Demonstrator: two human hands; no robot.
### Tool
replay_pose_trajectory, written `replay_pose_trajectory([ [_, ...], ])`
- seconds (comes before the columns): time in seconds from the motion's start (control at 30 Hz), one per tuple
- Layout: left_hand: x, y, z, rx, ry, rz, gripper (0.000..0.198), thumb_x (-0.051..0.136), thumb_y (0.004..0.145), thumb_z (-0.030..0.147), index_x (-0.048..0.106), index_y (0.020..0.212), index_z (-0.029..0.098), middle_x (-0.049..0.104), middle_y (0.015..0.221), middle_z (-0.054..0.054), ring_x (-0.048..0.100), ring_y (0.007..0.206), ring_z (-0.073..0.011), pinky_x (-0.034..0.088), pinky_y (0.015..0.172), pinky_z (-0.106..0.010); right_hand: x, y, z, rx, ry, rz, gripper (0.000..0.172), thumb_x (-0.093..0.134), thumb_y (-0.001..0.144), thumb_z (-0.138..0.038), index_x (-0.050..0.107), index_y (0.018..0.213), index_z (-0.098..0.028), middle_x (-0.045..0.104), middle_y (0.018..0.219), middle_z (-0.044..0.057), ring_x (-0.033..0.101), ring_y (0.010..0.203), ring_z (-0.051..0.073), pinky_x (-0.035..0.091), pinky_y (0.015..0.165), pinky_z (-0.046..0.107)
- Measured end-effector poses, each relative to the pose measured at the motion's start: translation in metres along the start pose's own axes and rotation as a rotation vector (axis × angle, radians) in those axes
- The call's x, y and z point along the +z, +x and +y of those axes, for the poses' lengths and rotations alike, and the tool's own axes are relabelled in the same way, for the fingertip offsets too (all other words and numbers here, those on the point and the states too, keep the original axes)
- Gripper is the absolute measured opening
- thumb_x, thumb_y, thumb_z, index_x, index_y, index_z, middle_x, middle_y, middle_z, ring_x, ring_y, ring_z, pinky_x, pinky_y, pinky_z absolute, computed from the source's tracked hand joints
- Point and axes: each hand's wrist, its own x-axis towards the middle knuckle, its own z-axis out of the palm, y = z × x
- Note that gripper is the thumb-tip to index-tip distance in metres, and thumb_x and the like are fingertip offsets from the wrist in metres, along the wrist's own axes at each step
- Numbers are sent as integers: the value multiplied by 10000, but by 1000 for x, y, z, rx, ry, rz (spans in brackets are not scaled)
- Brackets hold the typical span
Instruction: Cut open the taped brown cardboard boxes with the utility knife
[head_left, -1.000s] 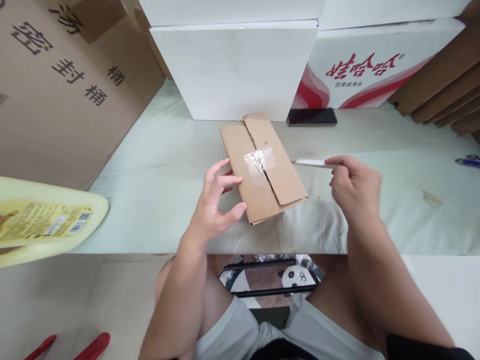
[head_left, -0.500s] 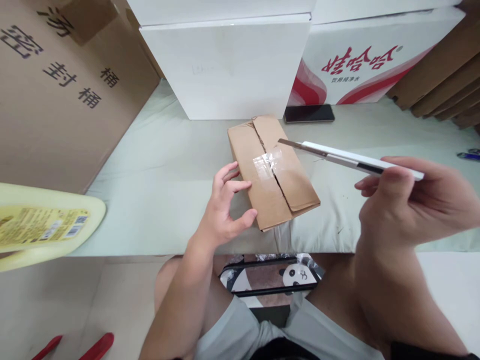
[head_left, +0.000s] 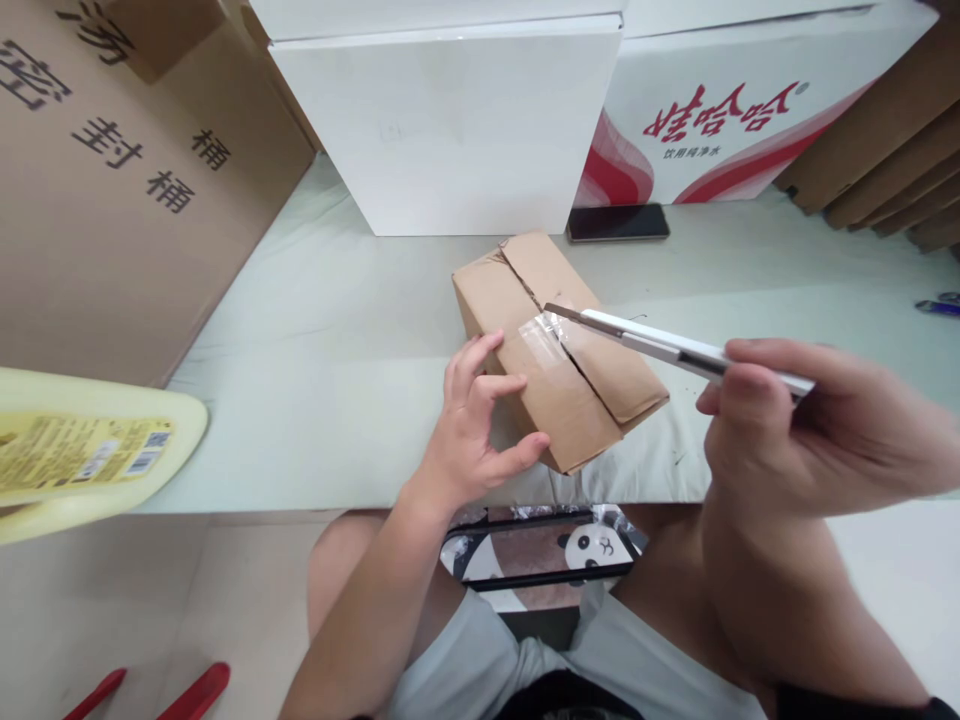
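A small brown cardboard box (head_left: 491, 300) sits at an angle on the pale green cloth, a strip of clear tape (head_left: 544, 343) across the seam of its top flaps. My left hand (head_left: 480, 425) grips the box's left side, with bent, parted fingertips on the upper edge and the thumb by the near corner. My right hand (head_left: 780, 430) is closed around a white utility knife (head_left: 660, 345), its blade out and pointing left. The blade tip appears over the seam beside the tape; whether it touches, I cannot tell.
Behind the box stand a white carton (head_left: 457, 130) and a red-and-white carton (head_left: 712, 130), with a black phone (head_left: 619, 223) before them. A large brown carton (head_left: 150, 260) and a yellow bottle (head_left: 97, 450) are at left. Folded cardboard (head_left: 892, 150) leans at right.
The cardboard box has shifted right and towards me, turning slightly, with my left hand moving along. My right hand has brought the knife left and down, its tip nearer the tape.
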Motion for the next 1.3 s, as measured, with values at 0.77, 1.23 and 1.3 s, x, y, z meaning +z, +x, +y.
replay_pose_trajectory([
  [0.77, 1, 0, 0, 1, 13, 29, 450, 592, 970, 605, 477, 1266, 287, 417, 1534, -165, 421, 1477, -360, 395, 1171, -620, 6, 2, -2, -206, 104, 106, 74, 732, 917, -258, 802, 939, -259, 575, 546, -78, 481, 423, 43, 369, 453, 224],
  [1.23, 0, 0, -1, 5, 9, 24, 449, 598, 967, 606, 482, 1262, 288, 423, 1532, -160, 422, 1471, -360, 387, 1175, -617, 5, 1, -3, -193, 48, 80, 50, 727, 917, -242, 777, 917, -242, 584, 555, -71, 479, 430, 48, 361, 460, 230],
  [1.3, 1, 0, -1, 3, 10, 26, 451, 600, 967, 606, 483, 1262, 286, 426, 1531, -162, 423, 1469, -361, 387, 1174, -619, 4, 3, -5, -203, 39, 51, 41, 724, 921, -233, 765, 922, -233, 576, 558, -71, 482, 449, 50, 359, 470, 228],
])
